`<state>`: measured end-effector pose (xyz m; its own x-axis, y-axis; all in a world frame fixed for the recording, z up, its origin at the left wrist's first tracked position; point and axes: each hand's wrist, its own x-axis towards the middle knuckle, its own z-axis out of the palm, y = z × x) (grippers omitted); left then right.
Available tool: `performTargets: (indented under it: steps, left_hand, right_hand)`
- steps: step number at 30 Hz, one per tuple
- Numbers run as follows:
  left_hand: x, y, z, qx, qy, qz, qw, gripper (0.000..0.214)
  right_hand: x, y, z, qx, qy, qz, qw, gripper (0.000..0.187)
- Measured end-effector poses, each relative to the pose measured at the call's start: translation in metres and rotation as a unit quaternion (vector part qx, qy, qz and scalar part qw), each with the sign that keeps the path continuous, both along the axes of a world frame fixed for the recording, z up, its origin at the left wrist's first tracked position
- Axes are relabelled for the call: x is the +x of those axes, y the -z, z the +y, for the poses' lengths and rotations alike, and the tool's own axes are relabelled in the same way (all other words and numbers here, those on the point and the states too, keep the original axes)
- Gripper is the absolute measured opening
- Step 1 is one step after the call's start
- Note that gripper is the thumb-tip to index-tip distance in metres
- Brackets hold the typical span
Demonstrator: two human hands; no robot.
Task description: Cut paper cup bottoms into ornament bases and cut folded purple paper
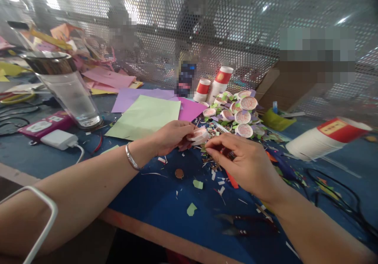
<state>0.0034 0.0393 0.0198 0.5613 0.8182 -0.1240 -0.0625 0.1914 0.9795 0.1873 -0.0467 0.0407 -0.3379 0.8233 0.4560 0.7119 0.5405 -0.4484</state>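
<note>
Head view: we record two hands above one blue tabletop. The left hand holds one shallow, round, white paper piece between thumb and fingers, near one pile of white round pieces with green and purple paper bits. The right hand is just beside it, thumb and forefinger narrow; whether they pinch anything, we cannot tell. We count three stacks of white-and-red paper cups, one pair of dark-handled metal snips and one small brown disc.
</note>
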Motion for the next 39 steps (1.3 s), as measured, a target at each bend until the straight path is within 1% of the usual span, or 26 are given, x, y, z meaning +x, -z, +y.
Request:
performTargets:
  steps: [3,7,19,22,24,26,28,30,34,39]
  left_hand:
    - [-0.001,-0.002,-0.001,0.014,0.006,0.014,1.0,0.025]
    - [-0.002,-0.004,-0.003,0.023,0.008,0.021,0.999,0.028]
    - [-0.001,-0.002,-0.003,0.027,-0.006,0.034,0.999,0.024]
    - [-0.001,0.0,-0.002,0.017,-0.004,0.023,1.0,0.025]
    - [-0.002,0.0,0.0,0.003,0.0,0.008,1.0,0.025]
    - [-0.003,0.001,0.001,-0.011,0.002,-0.006,1.0,0.024]
    - [-0.004,0.0,0.002,-0.021,0.004,-0.016,1.0,0.023]
    - [-0.005,0.0,0.002,-0.029,0.005,-0.029,0.999,0.021]
    - [-0.004,-0.003,0.0,-0.051,-0.007,-0.058,0.997,0.013]
    - [0.001,-0.008,-0.005,-0.077,-0.045,-0.071,0.993,0.017]
  right_hand:
    - [0.0,0.001,0.001,0.031,-0.009,-0.029,0.999,0.011]
    - [0.0,0.002,0.001,0.051,-0.002,-0.044,0.998,0.01]
    - [-0.001,0.007,0.002,0.067,0.002,-0.063,0.996,0.007]
    - [0.0,0.007,0.001,0.069,0.004,-0.061,0.996,0.007]
    - [0.0,0.006,0.001,0.055,0.014,-0.048,0.997,0.008]
    - [0.0,0.006,0.0,0.023,0.032,-0.014,0.999,0.007]
    - [-0.001,0.005,0.0,-0.024,0.05,0.05,0.997,0.005]
    - [-0.001,0.004,0.0,-0.065,0.065,0.121,0.988,0.006]
    - [-0.004,0.006,0.003,-0.126,0.084,0.245,0.958,0.014]
    - [-0.009,0.012,0.007,-0.169,0.092,0.376,0.907,0.017]
